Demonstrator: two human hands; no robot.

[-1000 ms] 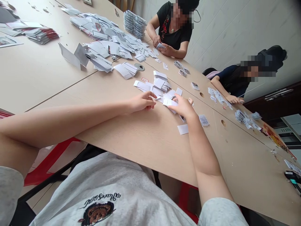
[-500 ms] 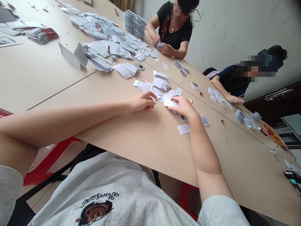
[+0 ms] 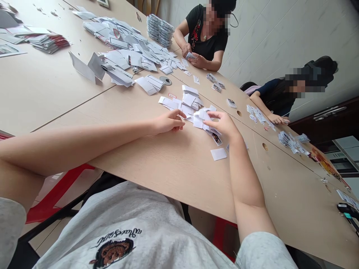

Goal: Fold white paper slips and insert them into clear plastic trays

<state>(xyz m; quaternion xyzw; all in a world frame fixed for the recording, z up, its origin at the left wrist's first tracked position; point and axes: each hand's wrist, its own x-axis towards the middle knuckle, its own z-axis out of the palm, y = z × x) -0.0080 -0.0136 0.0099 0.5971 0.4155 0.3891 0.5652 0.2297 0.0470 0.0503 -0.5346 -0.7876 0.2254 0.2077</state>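
My left hand (image 3: 170, 122) rests on the table beside a group of white paper cards (image 3: 190, 100). Its fingers are loosely bent and apart, with nothing visible in them. Over the loose cards to the right, my right hand (image 3: 226, 125) has its thumb and fingers around a white paper card (image 3: 198, 119); the exact contact is partly hidden. Just below that hand lies a card with a dark picture (image 3: 217, 139). Nearer to me, a plain white card (image 3: 218, 154) lies flat by itself.
A large heap of white folded papers (image 3: 140, 52) spreads across the far left table (image 3: 134, 164). Stacked clear packs (image 3: 159, 30) stand behind it. Two people (image 3: 207, 41) sit across the table, their hands on small items. A metal disc (image 3: 165, 80) lies between the heaps.
My right hand has shifted slightly up, its fingers lifted a little, and the white card by its fingertips has moved left. My left hand stays in place.
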